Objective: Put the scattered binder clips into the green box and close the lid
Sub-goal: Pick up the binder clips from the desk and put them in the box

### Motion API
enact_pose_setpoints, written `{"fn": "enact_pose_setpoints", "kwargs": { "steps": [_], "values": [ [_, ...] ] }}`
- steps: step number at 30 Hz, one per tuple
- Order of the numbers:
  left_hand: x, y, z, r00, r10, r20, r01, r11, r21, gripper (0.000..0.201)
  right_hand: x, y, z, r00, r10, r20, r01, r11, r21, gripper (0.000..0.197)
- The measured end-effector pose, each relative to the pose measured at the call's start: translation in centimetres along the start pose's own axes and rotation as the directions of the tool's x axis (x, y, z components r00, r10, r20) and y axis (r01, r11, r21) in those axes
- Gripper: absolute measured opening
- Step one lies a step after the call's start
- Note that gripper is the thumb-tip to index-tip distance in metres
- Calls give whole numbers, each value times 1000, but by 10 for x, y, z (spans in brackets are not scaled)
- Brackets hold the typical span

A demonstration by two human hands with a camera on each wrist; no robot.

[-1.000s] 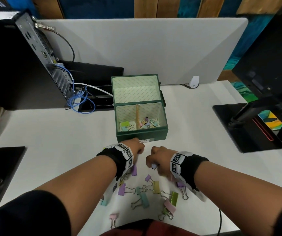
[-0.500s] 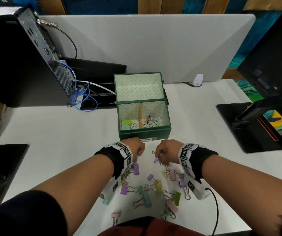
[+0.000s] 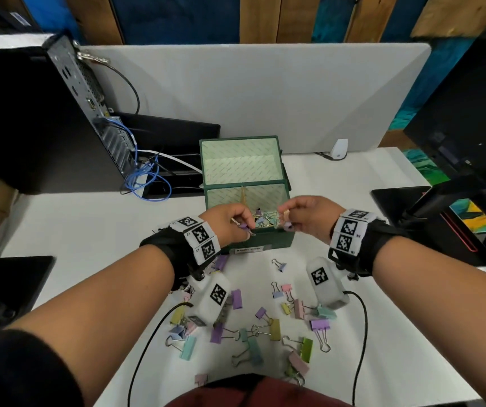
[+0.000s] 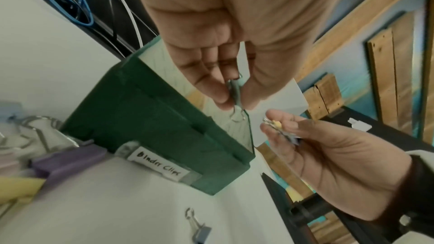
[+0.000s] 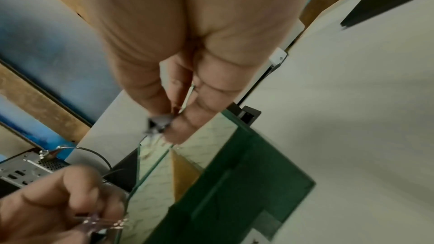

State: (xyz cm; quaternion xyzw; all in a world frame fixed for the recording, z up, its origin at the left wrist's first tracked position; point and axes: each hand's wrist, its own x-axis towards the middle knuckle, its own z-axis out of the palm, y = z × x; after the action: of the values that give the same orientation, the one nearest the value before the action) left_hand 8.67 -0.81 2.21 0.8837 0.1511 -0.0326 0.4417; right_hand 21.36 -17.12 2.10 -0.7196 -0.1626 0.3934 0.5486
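Above the front edge of the green box (image 3: 257, 243), both hands are raised side by side, each one pinching binder clips. Thumb and fingertips of the left hand (image 3: 226, 223) are closed on a clip (image 4: 236, 93) that reads pale green in the left wrist view, its wire handles hanging below the fingertips; the head view shows a purple clip (image 3: 246, 229) at the same fingers, so the number held cannot be told. Curled fingers of the right hand (image 3: 309, 220) grip a small bunch of clips (image 4: 283, 133), with a yellowish body and a bluish one visible between thumb and forefinger. Behind the box body, the hinged lid (image 3: 240, 160) stands open, showing its pale patterned lining. A thin tan divider (image 3: 244, 195) splits the interior into a left and a right compartment, and a heap of pastel clips (image 3: 265, 220) lies in the right one. What the left compartment contains is hidden by the left hand. A white label (image 4: 159, 164) on the front wall reads "Binder Clips". Between the box and the person, many scattered clips (image 3: 250, 327) in purple, pink, yellow, green and blue lie loose on the white desk (image 3: 89, 230). A computer tower (image 3: 30, 113) with blue cables (image 3: 147, 177) stands at the far left, and a grey partition (image 3: 265, 92) runs along the far edge of the desk.
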Motion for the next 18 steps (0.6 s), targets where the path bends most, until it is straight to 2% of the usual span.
{"fn": "enact_pose_setpoints", "kwargs": {
  "steps": [3, 5, 7, 9, 11, 14, 18],
  "values": [
    [4, 1, -3, 999, -4, -33, 2, 998, -67, 29, 9, -8, 7, 998, -47, -43, 46, 999, -28, 26],
    [5, 1, -2, 998, -13, -54, 10, 998, -58, 27, 13, -11, 14, 998, -36, -47, 29, 990, -136, 45],
    [6, 3, -2, 997, -28, -68, 25, 999, -48, 21, 12, -13, 17, 998, -55, -41, 43, 964, -263, 53],
    [8, 7, -2, 996, -29, -80, 26, 999, -34, 21, 7, -10, 14, 994, -106, -32, 84, 913, -399, 49],
    [11, 12, -2, 996, -22, -82, 22, 1000, -1, 21, 0, -6, 6, 989, -139, -44, 103, 879, -465, 40],
    [18, 23, -1, 997, -17, -81, 22, 998, 57, 23, -10, 2, -5, 984, -146, -102, 92, 905, -415, 31],
    [26, 38, 4, 998, -26, -62, 32, 995, 90, 33, -22, 16, -18, 986, -105, -128, 42, 905, -424, 37]
  ]
}}
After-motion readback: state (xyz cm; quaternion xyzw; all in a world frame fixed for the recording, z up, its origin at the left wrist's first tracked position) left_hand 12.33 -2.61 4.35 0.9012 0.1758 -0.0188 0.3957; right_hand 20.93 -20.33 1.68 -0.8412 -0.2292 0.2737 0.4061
